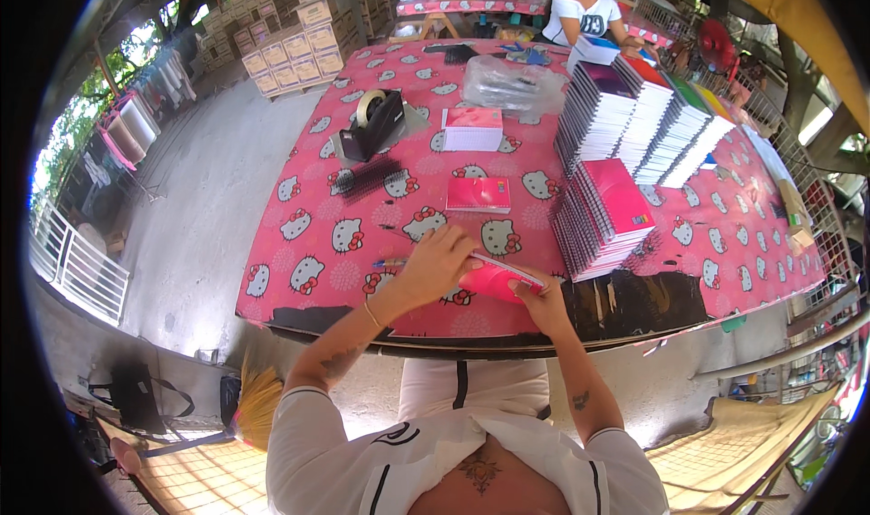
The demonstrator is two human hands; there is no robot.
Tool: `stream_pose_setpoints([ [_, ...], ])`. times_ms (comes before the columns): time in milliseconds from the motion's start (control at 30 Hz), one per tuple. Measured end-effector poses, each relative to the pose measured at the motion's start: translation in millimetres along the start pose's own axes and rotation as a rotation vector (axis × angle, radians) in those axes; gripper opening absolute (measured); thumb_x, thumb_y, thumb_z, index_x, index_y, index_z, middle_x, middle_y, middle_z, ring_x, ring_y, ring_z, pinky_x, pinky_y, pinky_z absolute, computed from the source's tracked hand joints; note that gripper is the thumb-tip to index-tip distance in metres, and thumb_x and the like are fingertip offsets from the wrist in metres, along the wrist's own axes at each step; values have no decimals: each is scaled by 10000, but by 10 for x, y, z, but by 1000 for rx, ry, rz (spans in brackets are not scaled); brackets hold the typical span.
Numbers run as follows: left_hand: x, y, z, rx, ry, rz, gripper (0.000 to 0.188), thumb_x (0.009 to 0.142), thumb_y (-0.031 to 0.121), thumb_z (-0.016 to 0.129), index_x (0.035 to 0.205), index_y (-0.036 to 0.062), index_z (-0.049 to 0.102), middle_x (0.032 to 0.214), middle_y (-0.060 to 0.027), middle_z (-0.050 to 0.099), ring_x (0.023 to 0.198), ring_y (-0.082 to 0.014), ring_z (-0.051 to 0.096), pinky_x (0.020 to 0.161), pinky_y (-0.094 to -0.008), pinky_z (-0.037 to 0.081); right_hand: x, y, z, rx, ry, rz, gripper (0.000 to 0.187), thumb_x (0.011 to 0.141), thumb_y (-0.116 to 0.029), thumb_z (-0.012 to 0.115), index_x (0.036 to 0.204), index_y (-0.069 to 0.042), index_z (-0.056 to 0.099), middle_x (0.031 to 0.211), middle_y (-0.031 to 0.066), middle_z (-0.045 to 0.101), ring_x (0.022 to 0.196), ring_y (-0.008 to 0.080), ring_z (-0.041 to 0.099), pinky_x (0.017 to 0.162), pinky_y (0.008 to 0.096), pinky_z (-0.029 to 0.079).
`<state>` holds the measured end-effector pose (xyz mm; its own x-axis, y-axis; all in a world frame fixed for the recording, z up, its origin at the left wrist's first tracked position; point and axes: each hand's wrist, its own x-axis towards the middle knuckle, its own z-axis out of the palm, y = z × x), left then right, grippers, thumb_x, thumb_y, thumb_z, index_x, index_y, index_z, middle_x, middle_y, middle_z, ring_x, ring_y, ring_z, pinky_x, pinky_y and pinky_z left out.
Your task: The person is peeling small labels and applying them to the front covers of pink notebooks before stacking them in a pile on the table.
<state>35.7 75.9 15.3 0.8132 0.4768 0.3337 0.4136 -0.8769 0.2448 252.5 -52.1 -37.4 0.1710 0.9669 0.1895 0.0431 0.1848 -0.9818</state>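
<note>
A small pink-covered notebook (497, 280) is held tilted above the near edge of the table. My right hand (541, 302) grips its right end, thumb lying on the cover. At its upper left corner, the fingers of my left hand (441, 259) are bent and pressed against the edge; whether they also hold something thin is hidden. A dark thin line shows just left of those fingers, too small to name. Another pink notebook (478, 194) lies flat beyond my hands, and behind it sits a low stack of pink-covered pads (472, 130).
Tall stacks of spiral notebooks (594, 116) and a shorter pink stack (605, 216) stand at right. A black tape dispenser (373, 125), black spiral coils (367, 181) and clear plastic wrap (512, 86) lie on the pink tablecloth (299, 252). A person (587, 12) sits at the far side.
</note>
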Motion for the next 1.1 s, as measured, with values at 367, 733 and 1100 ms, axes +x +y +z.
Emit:
stream_pose_setpoints([
  [367, -134, 392, 228, 350, 189, -88, 865, 923, 589, 543, 1522, -6, 351, 1609, -210, 299, 1498, -405, 245, 1129, -731, 79, -62, -197, 138, 125, 111, 122, 276, 959, -65, 664, 1225, 6, 684, 1027, 29, 701, 878, 58, 582, 795, 231, 490],
  [733, -405, 626, 436, 178, 282, -6, 718, 939, 425, 605, 1499, 26, 401, 1533, -187, 423, 1452, -344, 361, 1136, -712, 82, -117, -315, 79, 81, 108, 82, 295, 953, -60, 662, 1244, -14, 684, 1029, 22, 718, 894, 66, 595, 813, 243, 499],
  [1100, 38, 216, -131, -97, 102, 229, 148, 902, 250, 710, 1004, 150, 672, 884, 17, 658, 863, -174, 661, 1183, -560, 164, -142, -201, -28, -34, -109, 18, 293, 955, -59, 656, 1241, 3, 672, 1084, 54, 720, 991, 87, 607, 898, 266, 488],
])
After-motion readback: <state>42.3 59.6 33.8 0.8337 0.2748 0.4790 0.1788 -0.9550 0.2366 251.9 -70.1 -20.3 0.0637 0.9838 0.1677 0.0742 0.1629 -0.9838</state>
